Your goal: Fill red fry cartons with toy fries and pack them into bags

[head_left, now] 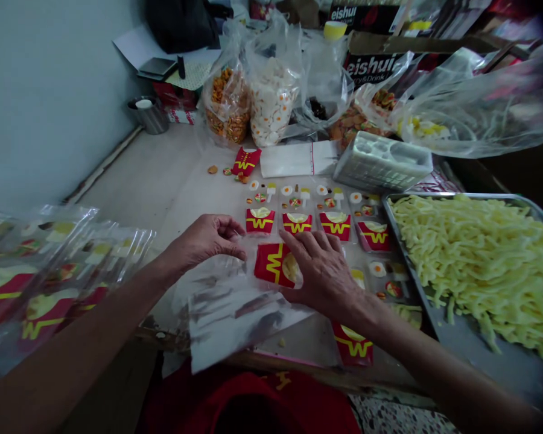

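Note:
A small red fries carton (265, 268) with a yellow zigzag letter lies turned sideways in the middle, pale pieces showing at its opening. My right hand (321, 265) grips it from the right, fingers over the top and thumb below. On the left, my left hand (212, 241) is pinched at the edge of what looks like a clear plastic bag. Beneath both hands is a stack of clear plastic bags (239, 325), shiny and creased. Just beyond, a row of filled clear packs (297, 208) holds red cartons and miniature egg, burger and other pieces.
A metal tray (461, 343) heaped with pale yellow strips (484, 259) stands at right. More filled packs (58, 283) lie at left. At the back are bags of orange pieces (228, 111) and egg pieces (271, 102), a clear plastic tray stack (382, 160) and a metal cup (149, 114).

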Available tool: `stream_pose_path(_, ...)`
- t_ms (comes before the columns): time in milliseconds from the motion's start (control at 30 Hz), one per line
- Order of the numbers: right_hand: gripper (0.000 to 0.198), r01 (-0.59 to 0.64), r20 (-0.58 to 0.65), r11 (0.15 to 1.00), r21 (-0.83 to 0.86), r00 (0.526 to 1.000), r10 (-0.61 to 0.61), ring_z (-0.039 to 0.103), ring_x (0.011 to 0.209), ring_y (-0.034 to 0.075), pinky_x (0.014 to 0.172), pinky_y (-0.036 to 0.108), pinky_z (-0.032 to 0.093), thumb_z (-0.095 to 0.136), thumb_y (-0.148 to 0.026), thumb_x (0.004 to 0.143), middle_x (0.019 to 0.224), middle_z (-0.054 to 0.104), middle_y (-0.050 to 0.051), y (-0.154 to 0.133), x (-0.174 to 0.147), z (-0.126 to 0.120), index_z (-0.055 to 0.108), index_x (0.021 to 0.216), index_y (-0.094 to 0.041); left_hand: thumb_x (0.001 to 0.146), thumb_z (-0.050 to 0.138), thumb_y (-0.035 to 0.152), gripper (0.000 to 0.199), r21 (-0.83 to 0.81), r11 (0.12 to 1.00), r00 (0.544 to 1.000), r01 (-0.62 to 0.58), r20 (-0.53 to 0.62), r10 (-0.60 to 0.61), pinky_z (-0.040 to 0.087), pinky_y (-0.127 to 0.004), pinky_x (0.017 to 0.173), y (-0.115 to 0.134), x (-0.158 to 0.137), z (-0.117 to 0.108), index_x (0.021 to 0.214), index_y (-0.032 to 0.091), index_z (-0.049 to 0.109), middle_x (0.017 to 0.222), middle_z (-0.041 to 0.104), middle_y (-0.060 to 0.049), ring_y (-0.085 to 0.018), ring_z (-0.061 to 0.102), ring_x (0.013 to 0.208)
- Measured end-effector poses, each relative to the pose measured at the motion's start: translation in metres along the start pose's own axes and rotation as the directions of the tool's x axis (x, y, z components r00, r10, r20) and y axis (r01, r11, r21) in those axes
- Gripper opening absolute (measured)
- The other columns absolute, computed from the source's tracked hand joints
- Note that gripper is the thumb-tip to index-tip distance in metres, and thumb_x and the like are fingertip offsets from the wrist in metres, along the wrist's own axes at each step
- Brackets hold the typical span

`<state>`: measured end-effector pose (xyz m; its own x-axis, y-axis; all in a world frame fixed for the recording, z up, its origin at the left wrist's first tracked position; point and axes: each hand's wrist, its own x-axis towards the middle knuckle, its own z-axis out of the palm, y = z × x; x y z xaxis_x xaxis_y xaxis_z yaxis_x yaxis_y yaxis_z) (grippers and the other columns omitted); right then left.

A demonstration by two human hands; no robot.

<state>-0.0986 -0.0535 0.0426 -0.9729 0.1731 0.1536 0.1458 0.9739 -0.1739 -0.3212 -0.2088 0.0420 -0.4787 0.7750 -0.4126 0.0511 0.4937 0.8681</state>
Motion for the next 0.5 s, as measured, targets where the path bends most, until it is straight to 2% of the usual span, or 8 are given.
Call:
stream_pose_path(200, 0.098, 0.158, 0.195, 0.982, 0.108, 0.965, -0.176, 0.05, 0.114, 0.032, 0.102, 0.049, 0.037, 0.084, -0.047, 0.064, 0.126, 0.059, 0.011, 0.02, 0.01, -0.013, 0.043, 0.15, -0.023, 0.042, 0.096, 0.03, 0.055, -0.024, 0.997, 0.996, 0.074, 0.05, -0.073, 0.045, -0.023, 0.061, -0.003, 0.008, 0.006, 0.09, 0.018, 0.072, 0.072, 0.06, 0.004, -0.01, 0.054, 0.065)
stream_pose_path(300, 0.1, 0.198, 0.232, 0.973, 0.121, 0.947, -0.221, 0.051, 0.116, 0.033, 0.104, 0.051, 0.036, 0.087, -0.047, 0.062, 0.127, 0.059, 0.011, 0.027, 0.022, -0.018, 0.045, 0.15, -0.025, 0.047, 0.093, 0.032, 0.048, -0.004, 0.995, 0.991, 0.096, 0.099, -0.095, 0.049, -0.027, 0.069, 0.001, 0.012, 0.006, 0.089, 0.019, 0.075, 0.081, 0.069, -0.001, -0.014, 0.061, 0.073)
stream_pose_path(400, 0.1, 0.204, 0.247, 0.976, 0.077, 0.944, -0.217, 0.051, 0.119, 0.034, 0.105, 0.052, 0.035, 0.088, -0.048, 0.06, 0.129, 0.06, 0.012, 0.025, 0.028, -0.017, 0.047, 0.149, -0.024, 0.06, 0.087, 0.038, 0.033, 0.117, 0.993, 0.967, 0.036, 0.246, -0.064, 0.05, -0.028, 0.078, 0.011, 0.017, 0.006, 0.087, 0.021, 0.078, 0.089, 0.075, -0.003, -0.017, 0.065, 0.082)
stream_pose_path(500, 0.1, 0.184, 0.235, 0.983, 0.015, 0.955, -0.182, 0.053, 0.115, 0.035, 0.1, 0.05, 0.039, 0.087, -0.049, 0.061, 0.124, 0.062, 0.013, 0.009, 0.021, -0.012, 0.047, 0.147, -0.018, 0.072, 0.079, 0.036, 0.033, 0.196, 0.978, 0.908, -0.07, 0.418, -0.019, 0.05, -0.028, 0.08, 0.023, 0.019, 0.014, 0.101, 0.022, 0.077, 0.09, 0.077, -0.002, -0.017, 0.068, 0.082)
